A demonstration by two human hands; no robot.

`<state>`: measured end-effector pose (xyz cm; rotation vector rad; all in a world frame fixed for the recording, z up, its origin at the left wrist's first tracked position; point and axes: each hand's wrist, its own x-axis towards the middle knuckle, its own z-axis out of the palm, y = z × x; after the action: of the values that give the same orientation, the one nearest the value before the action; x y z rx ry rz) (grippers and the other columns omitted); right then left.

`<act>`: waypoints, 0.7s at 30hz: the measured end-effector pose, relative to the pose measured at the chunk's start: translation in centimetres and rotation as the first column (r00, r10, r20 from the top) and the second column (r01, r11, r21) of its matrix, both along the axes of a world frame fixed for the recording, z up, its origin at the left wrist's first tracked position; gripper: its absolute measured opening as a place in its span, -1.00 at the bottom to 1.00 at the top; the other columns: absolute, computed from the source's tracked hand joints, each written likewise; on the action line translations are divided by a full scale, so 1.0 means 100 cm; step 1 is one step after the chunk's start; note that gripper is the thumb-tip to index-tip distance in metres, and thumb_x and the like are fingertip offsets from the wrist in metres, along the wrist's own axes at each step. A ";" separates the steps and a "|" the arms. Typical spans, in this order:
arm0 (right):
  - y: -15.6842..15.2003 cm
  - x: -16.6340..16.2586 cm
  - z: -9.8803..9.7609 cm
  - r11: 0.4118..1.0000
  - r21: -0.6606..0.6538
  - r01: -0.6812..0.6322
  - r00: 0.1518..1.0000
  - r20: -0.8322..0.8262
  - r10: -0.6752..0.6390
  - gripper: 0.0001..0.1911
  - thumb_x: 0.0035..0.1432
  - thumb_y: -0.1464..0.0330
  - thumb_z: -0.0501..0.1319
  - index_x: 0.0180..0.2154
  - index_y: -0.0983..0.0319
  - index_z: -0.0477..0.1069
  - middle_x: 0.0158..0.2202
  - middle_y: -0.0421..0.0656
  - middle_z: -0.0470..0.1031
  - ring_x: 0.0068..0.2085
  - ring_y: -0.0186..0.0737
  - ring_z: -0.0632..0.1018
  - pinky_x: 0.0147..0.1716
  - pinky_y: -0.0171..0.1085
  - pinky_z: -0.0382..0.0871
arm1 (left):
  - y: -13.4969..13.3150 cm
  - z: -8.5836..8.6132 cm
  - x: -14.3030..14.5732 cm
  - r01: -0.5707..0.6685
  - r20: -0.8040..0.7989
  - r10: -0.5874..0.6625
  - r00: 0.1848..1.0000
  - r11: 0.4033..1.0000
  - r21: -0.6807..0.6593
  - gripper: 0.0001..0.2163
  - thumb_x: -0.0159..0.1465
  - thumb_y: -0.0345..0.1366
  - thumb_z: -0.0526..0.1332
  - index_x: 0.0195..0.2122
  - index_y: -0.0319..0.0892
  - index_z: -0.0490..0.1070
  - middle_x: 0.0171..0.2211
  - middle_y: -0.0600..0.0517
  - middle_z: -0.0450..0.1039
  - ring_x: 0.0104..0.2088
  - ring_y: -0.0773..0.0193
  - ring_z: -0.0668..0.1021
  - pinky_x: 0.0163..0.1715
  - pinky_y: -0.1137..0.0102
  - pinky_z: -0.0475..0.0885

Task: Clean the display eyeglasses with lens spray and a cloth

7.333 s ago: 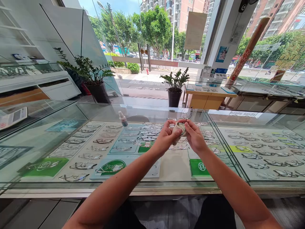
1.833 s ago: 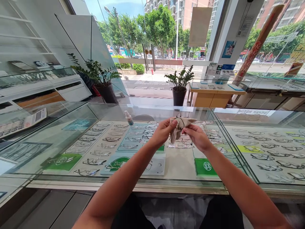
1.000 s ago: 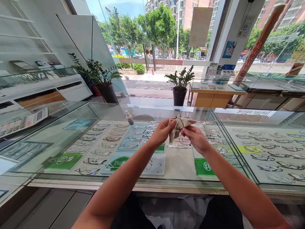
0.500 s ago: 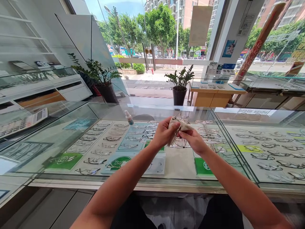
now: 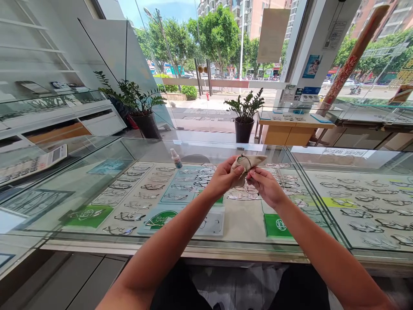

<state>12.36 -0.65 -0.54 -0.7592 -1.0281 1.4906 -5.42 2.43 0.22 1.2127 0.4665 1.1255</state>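
Note:
Above the glass counter, my left hand (image 5: pixel 225 175) is closed round a beige cleaning cloth (image 5: pixel 257 162), thumb on top. A dark, thin-rimmed pair of eyeglasses (image 5: pixel 249 160) is partly wrapped in that cloth, one round rim showing against it. My right hand (image 5: pixel 266 186) pinches the eyeglasses near the side of the frame, close to the left fingertips. One dark temple hangs down by the right fingers. Cloth and fingers hide the rest of the frame.
A small spray bottle (image 5: pixel 176 158) stands on the glass counter (image 5: pixel 155 150), beyond my left forearm. Rows of eyeglasses lie inside the case, with green cards (image 5: pixel 88 216) among them. A calculator-like device (image 5: pixel 48 161) sits at the left. Potted plants (image 5: pixel 244 129) stand beyond the counter.
The cloth and eyeglasses have turned in my hands, so a rim now faces me and the cloth's point sticks out to the right. My right hand has shifted slightly.

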 end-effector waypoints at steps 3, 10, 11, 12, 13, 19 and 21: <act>-0.001 0.000 0.002 1.000 -0.018 -0.016 0.999 -0.035 0.015 -0.60 -0.15 0.04 0.65 -0.42 0.14 0.63 -0.35 -0.19 0.54 -0.25 -0.22 0.46 -0.15 -0.19 0.38 | -0.003 0.001 0.000 -0.001 -0.006 0.001 1.000 1.000 -0.005 -0.47 0.17 -0.12 0.58 0.10 -0.16 0.52 -0.18 0.00 0.61 -0.28 0.30 0.61 -0.26 0.44 0.54; -0.001 -0.002 -0.004 0.998 0.011 -0.067 0.997 0.027 0.066 -0.58 -0.10 -0.01 0.62 -0.34 0.13 0.66 -0.36 -0.18 0.55 -0.27 -0.20 0.45 -0.18 -0.16 0.36 | -0.007 0.004 0.004 -0.044 -0.017 0.045 0.999 0.998 0.045 -0.52 0.15 -0.10 0.59 -0.06 -0.19 0.44 -0.34 0.06 0.57 -0.41 0.33 0.58 -0.36 0.43 0.54; -0.001 -0.003 -0.005 0.997 0.018 -0.073 0.997 0.039 0.072 -0.58 -0.09 0.00 0.62 -0.31 0.13 0.67 -0.36 -0.18 0.56 -0.26 -0.19 0.46 -0.19 -0.16 0.35 | -0.008 0.005 0.005 -0.044 -0.019 0.045 0.999 0.998 0.048 -0.52 0.16 -0.08 0.58 -0.08 -0.19 0.43 -0.38 0.08 0.55 -0.46 0.35 0.56 -0.41 0.44 0.52; 0.000 -0.003 -0.007 0.997 0.028 -0.075 0.996 0.048 0.074 -0.58 -0.07 0.01 0.62 -0.27 0.12 0.67 -0.36 -0.19 0.56 -0.25 -0.18 0.48 -0.18 -0.16 0.35 | -0.009 0.006 0.006 -0.048 -0.023 0.050 0.998 0.997 0.055 -0.53 0.16 -0.06 0.57 -0.11 -0.19 0.42 -0.40 0.10 0.54 -0.49 0.37 0.54 -0.44 0.45 0.50; 0.000 -0.003 -0.008 0.996 0.040 -0.078 0.995 0.060 0.076 -0.58 -0.06 0.03 0.61 -0.24 0.11 0.67 -0.35 -0.20 0.57 -0.23 -0.18 0.49 -0.17 -0.16 0.35 | -0.010 0.007 0.007 -0.057 -0.031 0.059 0.998 0.996 0.067 -0.54 0.17 -0.03 0.56 -0.14 -0.19 0.41 -0.43 0.11 0.52 -0.52 0.39 0.52 -0.48 0.47 0.46; -0.003 -0.005 -0.017 0.987 0.100 -0.128 0.980 0.166 0.110 -0.62 0.09 0.03 0.54 -0.15 0.10 0.67 -0.29 -0.18 0.64 -0.16 -0.13 0.55 -0.06 -0.13 0.39 | -0.012 0.005 0.008 -0.200 -0.114 0.219 0.969 0.967 0.159 -0.54 0.29 0.15 0.41 -0.31 -0.17 0.39 -0.60 0.19 0.35 -0.63 0.44 0.35 -0.59 0.50 0.27; -0.004 -0.005 -0.018 0.985 0.107 -0.132 0.976 0.187 0.110 -0.62 0.10 0.01 0.53 -0.17 0.10 0.67 -0.28 -0.17 0.65 -0.16 -0.12 0.55 -0.05 -0.13 0.40 | -0.012 0.003 0.007 -0.260 -0.134 0.282 0.950 0.952 0.162 -0.53 0.30 0.18 0.38 -0.33 -0.17 0.40 -0.61 0.18 0.34 -0.64 0.44 0.33 -0.59 0.49 0.24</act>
<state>11.81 -1.01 -2.32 -0.7680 -1.3091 1.4681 -4.72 1.22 0.54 1.3988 0.6989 1.3212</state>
